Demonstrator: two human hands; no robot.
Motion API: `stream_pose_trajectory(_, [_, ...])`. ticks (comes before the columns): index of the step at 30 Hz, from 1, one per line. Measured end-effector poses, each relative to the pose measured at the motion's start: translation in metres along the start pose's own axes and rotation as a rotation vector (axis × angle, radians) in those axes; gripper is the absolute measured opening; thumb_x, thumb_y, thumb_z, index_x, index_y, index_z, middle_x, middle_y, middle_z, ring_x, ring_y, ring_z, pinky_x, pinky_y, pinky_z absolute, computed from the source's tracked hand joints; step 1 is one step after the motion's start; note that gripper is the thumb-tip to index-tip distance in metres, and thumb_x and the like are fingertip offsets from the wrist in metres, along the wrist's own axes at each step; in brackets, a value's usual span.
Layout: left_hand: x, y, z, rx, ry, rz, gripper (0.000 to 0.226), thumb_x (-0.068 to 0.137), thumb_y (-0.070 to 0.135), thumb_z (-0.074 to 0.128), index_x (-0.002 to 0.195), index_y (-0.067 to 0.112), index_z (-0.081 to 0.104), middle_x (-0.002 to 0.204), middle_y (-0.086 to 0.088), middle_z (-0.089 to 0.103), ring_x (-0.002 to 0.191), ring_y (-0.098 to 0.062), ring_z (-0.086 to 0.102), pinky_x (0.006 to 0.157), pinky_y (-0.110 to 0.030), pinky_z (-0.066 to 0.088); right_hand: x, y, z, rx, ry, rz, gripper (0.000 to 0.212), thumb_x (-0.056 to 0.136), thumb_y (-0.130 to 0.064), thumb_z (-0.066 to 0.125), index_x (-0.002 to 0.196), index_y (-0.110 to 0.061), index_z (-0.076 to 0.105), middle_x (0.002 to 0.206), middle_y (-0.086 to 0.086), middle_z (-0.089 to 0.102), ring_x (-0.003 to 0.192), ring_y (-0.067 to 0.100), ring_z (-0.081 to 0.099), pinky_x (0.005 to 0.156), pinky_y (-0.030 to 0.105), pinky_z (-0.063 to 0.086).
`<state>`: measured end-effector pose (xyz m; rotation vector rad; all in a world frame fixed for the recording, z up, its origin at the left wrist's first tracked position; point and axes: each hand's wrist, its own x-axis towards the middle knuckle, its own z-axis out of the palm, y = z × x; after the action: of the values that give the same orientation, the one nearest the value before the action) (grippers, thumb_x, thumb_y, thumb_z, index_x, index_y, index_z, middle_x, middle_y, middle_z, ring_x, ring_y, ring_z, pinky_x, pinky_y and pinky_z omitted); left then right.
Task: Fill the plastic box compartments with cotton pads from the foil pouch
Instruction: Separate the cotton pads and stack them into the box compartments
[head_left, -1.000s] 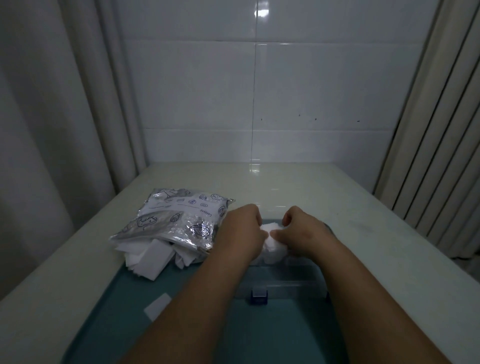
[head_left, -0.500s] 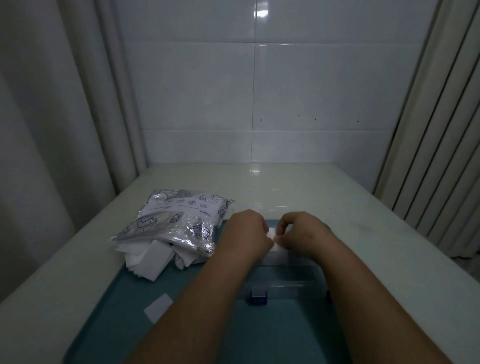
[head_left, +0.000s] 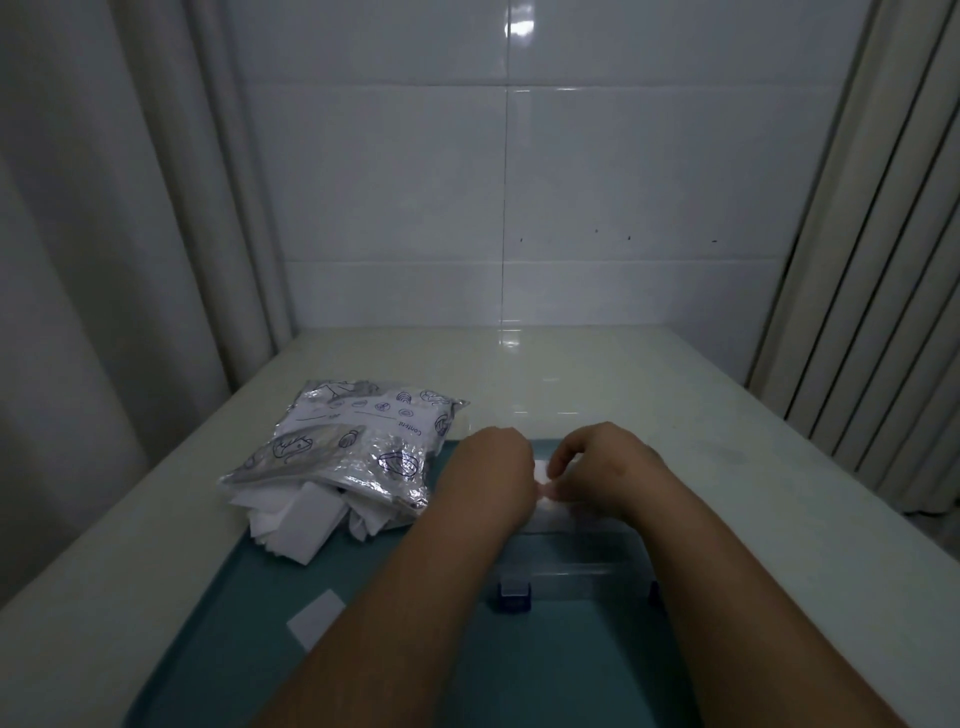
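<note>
A clear plastic box (head_left: 582, 569) with a blue latch (head_left: 514, 597) lies on a teal tray (head_left: 363, 634). Both my hands are over its far part. My left hand (head_left: 496, 470) and my right hand (head_left: 605, 467) press together on white cotton pads (head_left: 543, 475), of which only a sliver shows between them. The compartments are hidden under my hands. The silver foil pouch (head_left: 353, 447) lies to the left, with white pads (head_left: 301, 522) spilling from its near end.
One loose white pad (head_left: 316, 619) lies on the tray near my left forearm. The tray rests on a pale table (head_left: 727, 467) against a white tiled wall (head_left: 519, 208). Curtains (head_left: 104, 260) hang close on both sides.
The white bunch of pads between my hands has gone down into the box and shows much less. Both hands moved slightly away from me and my right fingers have loosened.
</note>
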<state>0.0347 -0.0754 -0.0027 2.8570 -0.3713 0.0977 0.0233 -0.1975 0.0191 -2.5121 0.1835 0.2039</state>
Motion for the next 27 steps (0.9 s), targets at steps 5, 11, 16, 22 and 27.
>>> stream_pose_trajectory(5, [-0.001, -0.004, -0.006, 0.015, -0.021, 0.026, 0.036, 0.091, 0.036, 0.062, 0.120, 0.014, 0.068, 0.121, -0.009, 0.063, 0.109, -0.024, 0.059, 0.090, -0.032, 0.046, -0.001, 0.004, 0.000, 0.028, 0.032, -0.028, 0.018, 0.079, -0.024, 0.078, 0.096, -0.021, 0.072, 0.091, -0.002, 0.067, 0.085, 0.014, 0.061, 0.085, 0.032, 0.053])
stream_pose_trajectory(11, [-0.001, -0.011, -0.011, 0.014, -0.037, 0.036, 0.037, 0.086, 0.040, 0.066, 0.117, 0.019, 0.070, 0.120, -0.007, 0.064, 0.108, -0.023, 0.060, 0.092, -0.032, 0.048, 0.001, 0.007, 0.001, 0.009, -0.009, -0.065, 0.037, 0.082, -0.018, 0.074, 0.118, -0.018, 0.069, 0.117, 0.001, 0.069, 0.102, 0.016, 0.062, 0.098, 0.034, 0.050])
stream_pose_trajectory(16, [0.002, -0.010, -0.009, 0.024, -0.072, 0.032, 0.038, 0.088, 0.038, 0.065, 0.118, 0.015, 0.069, 0.121, -0.009, 0.063, 0.108, -0.025, 0.060, 0.090, -0.033, 0.047, 0.001, 0.002, 0.001, -0.056, -0.041, -0.045, 0.028, 0.084, -0.016, 0.068, 0.111, -0.019, 0.071, 0.115, 0.005, 0.069, 0.106, 0.022, 0.063, 0.092, 0.032, 0.051])
stream_pose_trajectory(22, [0.001, -0.009, -0.006, 0.069, -0.063, 0.041, 0.039, 0.091, 0.038, 0.061, 0.121, 0.013, 0.066, 0.124, -0.010, 0.060, 0.110, -0.026, 0.060, 0.089, -0.034, 0.046, -0.003, -0.002, 0.004, -0.099, -0.032, -0.063, 0.027, 0.091, -0.019, 0.063, 0.115, -0.011, 0.069, 0.114, 0.007, 0.068, 0.102, 0.021, 0.063, 0.096, 0.034, 0.050])
stream_pose_trajectory(27, [-0.002, -0.011, -0.004, 0.102, -0.036, 0.065, 0.037, 0.094, 0.038, 0.057, 0.121, 0.014, 0.066, 0.124, -0.009, 0.057, 0.110, -0.026, 0.059, 0.087, -0.033, 0.046, -0.004, -0.002, 0.005, -0.040, -0.009, -0.070, 0.025, 0.089, -0.017, 0.063, 0.110, -0.007, 0.071, 0.113, 0.009, 0.069, 0.101, 0.020, 0.064, 0.091, 0.032, 0.050])
